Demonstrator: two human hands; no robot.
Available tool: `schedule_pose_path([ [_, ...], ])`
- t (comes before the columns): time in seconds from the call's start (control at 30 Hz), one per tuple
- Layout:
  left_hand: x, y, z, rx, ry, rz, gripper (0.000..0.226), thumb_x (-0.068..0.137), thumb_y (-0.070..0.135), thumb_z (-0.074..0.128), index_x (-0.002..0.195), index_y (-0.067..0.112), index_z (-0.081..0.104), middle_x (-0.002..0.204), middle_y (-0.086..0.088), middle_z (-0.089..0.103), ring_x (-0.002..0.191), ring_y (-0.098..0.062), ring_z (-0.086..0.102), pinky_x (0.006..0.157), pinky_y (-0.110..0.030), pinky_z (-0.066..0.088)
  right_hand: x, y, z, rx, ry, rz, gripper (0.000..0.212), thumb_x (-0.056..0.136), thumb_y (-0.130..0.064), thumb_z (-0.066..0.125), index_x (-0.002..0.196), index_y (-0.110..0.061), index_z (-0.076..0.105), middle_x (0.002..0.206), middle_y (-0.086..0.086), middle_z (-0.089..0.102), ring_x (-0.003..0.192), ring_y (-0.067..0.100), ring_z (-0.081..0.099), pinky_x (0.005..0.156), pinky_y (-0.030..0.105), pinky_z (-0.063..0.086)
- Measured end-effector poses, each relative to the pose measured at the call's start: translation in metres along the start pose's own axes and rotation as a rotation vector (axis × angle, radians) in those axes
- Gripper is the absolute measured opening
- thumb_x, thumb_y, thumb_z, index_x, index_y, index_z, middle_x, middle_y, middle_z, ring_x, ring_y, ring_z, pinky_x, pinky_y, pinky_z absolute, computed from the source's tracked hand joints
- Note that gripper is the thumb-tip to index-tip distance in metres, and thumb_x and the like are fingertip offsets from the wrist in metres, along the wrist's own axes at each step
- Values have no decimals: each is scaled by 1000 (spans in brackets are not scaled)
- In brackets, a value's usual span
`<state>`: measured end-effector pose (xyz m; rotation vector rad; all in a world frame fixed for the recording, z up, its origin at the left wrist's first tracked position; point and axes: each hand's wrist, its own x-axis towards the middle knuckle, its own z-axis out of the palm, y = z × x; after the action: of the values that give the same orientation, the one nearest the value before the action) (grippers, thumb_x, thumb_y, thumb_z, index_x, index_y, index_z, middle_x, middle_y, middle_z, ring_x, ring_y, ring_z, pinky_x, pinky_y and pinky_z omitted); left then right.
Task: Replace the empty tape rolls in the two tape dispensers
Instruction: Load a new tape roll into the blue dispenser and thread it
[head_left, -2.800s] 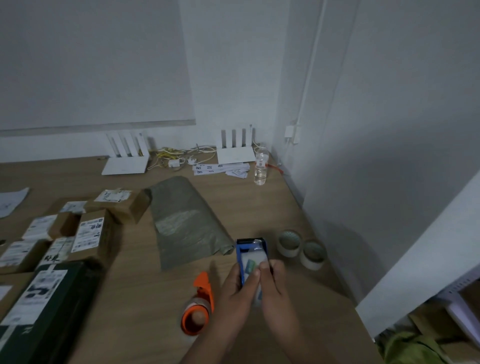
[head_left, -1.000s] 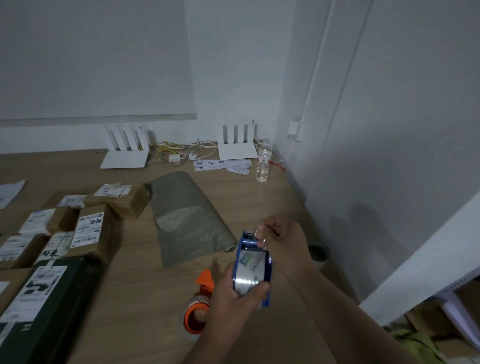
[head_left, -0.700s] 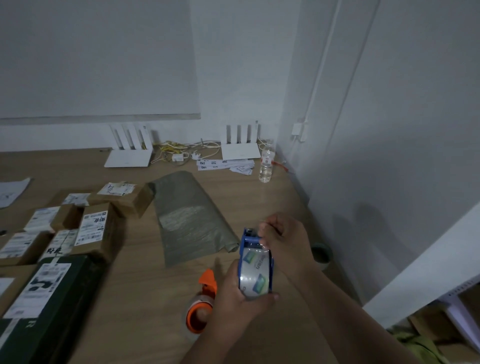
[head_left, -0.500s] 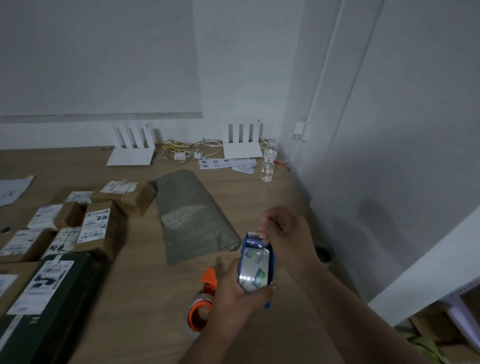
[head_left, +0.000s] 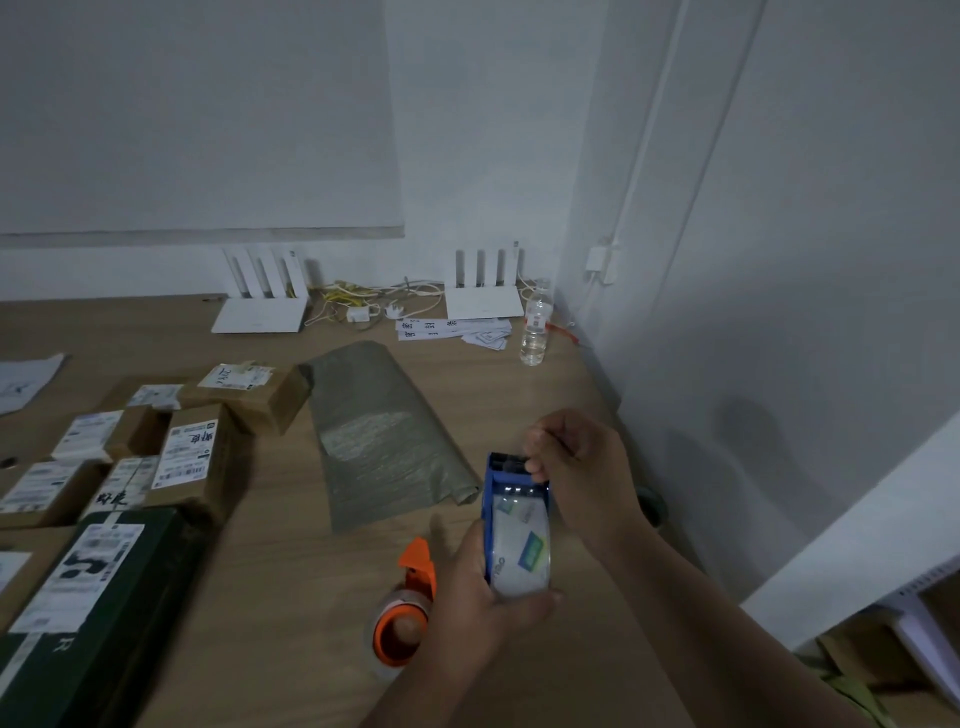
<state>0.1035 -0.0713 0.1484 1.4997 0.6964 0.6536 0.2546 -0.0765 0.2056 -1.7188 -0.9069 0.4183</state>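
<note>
Shifting from the dispenser's side to its far end, the right hand (head_left: 576, 483) is now pinching at the black head of the blue dispenser (head_left: 511, 480), fingertips (head_left: 535, 467) closed on it. The left hand (head_left: 483, 597) is gripping the dispenser from below and from the near side, thumb curling under the clear roll (head_left: 522, 545) seated in its frame; printed labels are showing through the tape. Both hands are holding the tool just above the table (head_left: 270, 597), almost touching each other across it.

Just left of the left hand, a 2nd dispenser, orange (head_left: 408, 603), is lying on the wood with a roll on its hub. Beyond the hands, a grey-green bag (head_left: 374, 431) is lying flat, its near corner just past the blue frame. Behind the right wrist, only a dark edge of 1 loose roll (head_left: 655, 506) is showing. Far to the left, labelled cartons (head_left: 192, 457) and a dark green box (head_left: 104, 597) are crowding the table's edge. Well beyond, 2 white routers (head_left: 260, 312) and a water bottle (head_left: 535, 332) are standing by the wall.
</note>
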Motion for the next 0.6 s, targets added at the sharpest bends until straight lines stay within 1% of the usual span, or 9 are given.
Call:
schedule_pose_path([
  [0.07, 0, 0, 1, 12, 19, 16, 60, 66, -3, 85, 113, 21, 57, 102, 16, 72, 91, -4, 70, 70, -15, 53, -1, 1, -1, -9, -4, -15, 16, 90, -8, 58, 75, -9, 64, 69, 9, 69, 59, 13, 67, 62, 37, 59],
  [0.13, 2, -3, 2, 19, 38, 29, 53, 66, 1, 86, 109, 21, 61, 98, 10, 74, 85, -6, 71, 68, -16, 54, -1, 1, -2, -26, -9, -36, 17, 89, -8, 58, 73, -10, 63, 68, 10, 68, 64, 22, 68, 66, 46, 58],
  [0.23, 5, -7, 4, 21, 60, 29, 47, 66, 5, 87, 105, 18, 66, 94, 0, 76, 82, -11, 72, 67, -21, 56, -1, 2, -3, -48, -3, -72, 18, 89, -9, 58, 72, -11, 62, 67, 10, 68, 66, 27, 68, 67, 49, 59],
  [0.33, 8, -9, 6, 17, 73, 0, 44, 64, 10, 89, 102, 19, 68, 91, -1, 76, 80, -13, 72, 66, -24, 56, -1, 2, -5, -44, 6, -91, 18, 89, -12, 59, 71, -13, 61, 66, 9, 67, 65, 29, 66, 67, 51, 58],
  [0.43, 13, -7, 6, 24, 84, -32, 41, 62, 15, 90, 97, 22, 69, 86, 0, 76, 75, -13, 72, 64, -29, 59, -2, 4, -6, -17, 24, -81, 16, 84, -22, 58, 68, -20, 60, 63, 6, 66, 64, 27, 66, 66, 49, 58],
  [0.5, 16, -5, 6, 28, 89, -58, 40, 63, 14, 90, 95, 24, 68, 84, 4, 77, 73, -11, 72, 63, -31, 61, -1, 3, -7, -13, 55, -80, 20, 87, -16, 58, 67, -21, 59, 63, 4, 65, 63, 25, 65, 64, 45, 57],
  [0.53, 17, -5, 6, 26, 82, -73, 38, 64, 13, 89, 95, 25, 68, 82, 6, 77, 72, -9, 72, 61, -29, 60, 0, 2, -8, 3, 82, -72, 22, 89, -14, 58, 68, -21, 59, 63, 3, 64, 60, 22, 63, 60, 41, 56],
  [0.6, 17, -6, 4, 33, 78, -100, 28, 69, 11, 86, 89, 22, 69, 74, 6, 76, 66, -6, 71, 55, -19, 55, 4, -4, -10, 61, 106, -66, 23, 90, -14, 58, 69, -22, 59, 60, -1, 63, 55, 15, 58, 53, 30, 48],
])
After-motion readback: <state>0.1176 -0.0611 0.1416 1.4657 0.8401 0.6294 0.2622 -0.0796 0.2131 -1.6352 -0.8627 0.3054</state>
